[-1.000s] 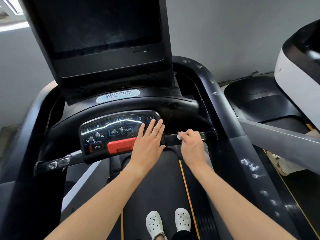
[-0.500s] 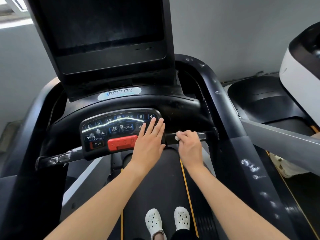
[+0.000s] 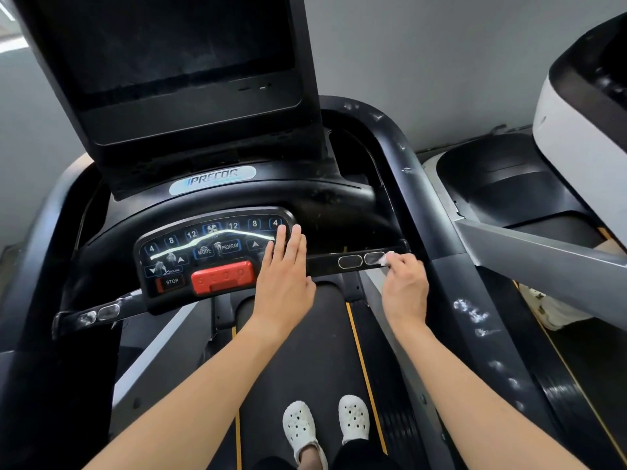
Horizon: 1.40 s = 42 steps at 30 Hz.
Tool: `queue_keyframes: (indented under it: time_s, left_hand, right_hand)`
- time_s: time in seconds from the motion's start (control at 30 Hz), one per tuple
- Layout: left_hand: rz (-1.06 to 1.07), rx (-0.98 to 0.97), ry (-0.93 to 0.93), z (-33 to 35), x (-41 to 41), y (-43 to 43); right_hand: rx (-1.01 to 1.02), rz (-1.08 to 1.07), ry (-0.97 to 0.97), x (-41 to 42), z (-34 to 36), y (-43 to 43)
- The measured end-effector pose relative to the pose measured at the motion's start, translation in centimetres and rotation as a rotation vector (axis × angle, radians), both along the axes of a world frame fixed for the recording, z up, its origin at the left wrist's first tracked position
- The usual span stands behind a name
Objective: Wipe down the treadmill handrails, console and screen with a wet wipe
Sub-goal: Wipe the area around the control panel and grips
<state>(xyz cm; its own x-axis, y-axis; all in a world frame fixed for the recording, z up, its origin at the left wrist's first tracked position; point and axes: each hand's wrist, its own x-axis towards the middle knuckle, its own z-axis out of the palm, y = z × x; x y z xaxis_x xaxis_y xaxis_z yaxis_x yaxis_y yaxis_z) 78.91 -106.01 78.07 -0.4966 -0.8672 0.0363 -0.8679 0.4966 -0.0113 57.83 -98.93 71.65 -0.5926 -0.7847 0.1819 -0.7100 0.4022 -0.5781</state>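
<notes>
Pinching a small wad of white wet wipe [image 3: 386,258] between thumb and curled fingers, your right hand [image 3: 405,290] presses it against the right end of the short black grip bar [image 3: 322,265], just over the outer of its two oval metal sensors [image 3: 350,262]. Your left hand [image 3: 283,283] lies flat with fingers straight and together, holding nothing, its fingertips on the right edge of the console keypad [image 3: 203,252], beside the red stop button [image 3: 222,278]. Above the keypad rises the dark screen [image 3: 169,45], faintly streaked with dust. The long right handrail [image 3: 475,300] slopes down past your right wrist and carries white smudges. The matching left grip bar [image 3: 88,315] shows whitish marks around its sensors. Below, your white clogs [image 3: 302,429] stand on the black belt [image 3: 305,351]. Another machine [image 3: 576,147] stands to the right
</notes>
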Motion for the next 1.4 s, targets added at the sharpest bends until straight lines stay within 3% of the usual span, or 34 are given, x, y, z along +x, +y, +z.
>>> queue_keyframes:
  time_s: [0.07, 0.23, 0.5, 0.77, 0.83, 0.97, 1.13, 1.23, 1.4]
  left_hand:
    - [0.011, 0.001, -0.008, 0.0, -0.3, 0.1]
    - [0.027, 0.015, -0.015, 0.0, -0.7, 0.2]
    - [0.002, 0.043, -0.024, 0.8, 0.1, 0.0]
    - [-0.014, 0.051, -0.01, 1.9, 2.6, 0.3]
    - [0.015, 0.072, 0.017, 2.0, 4.0, 0.4]
    - [0.062, 0.081, 0.071, 2.1, 6.8, 0.0]
    - [0.081, 0.064, 0.126, 3.3, 10.3, -0.9]
    - [0.1, 0.036, 0.146, 4.0, 12.7, -2.0]
    - [0.129, 0.058, 0.156, 3.9, 15.6, -3.5]
  right_hand:
    - [-0.026, 0.017, 0.008, 1.2, 0.5, -0.7]
    - [-0.028, 0.421, 0.116, 2.8, 1.4, -1.9]
    - [-0.03, 0.165, -0.194, 0.7, 1.5, -1.9]
    - [-0.082, 0.511, 0.046, 4.9, 2.4, -3.0]
    - [-0.069, 0.507, -0.002, 4.0, 2.6, -3.3]
    - [0.017, 0.306, -0.155, 4.5, 3.6, -4.6]
    - [-0.055, 0.352, -0.296, 9.3, 6.9, -7.5]
    - [-0.195, 0.344, -0.257, 11.8, 9.1, -9.1]
    - [-0.159, 0.424, -0.133, 15.5, 8.4, -9.8]
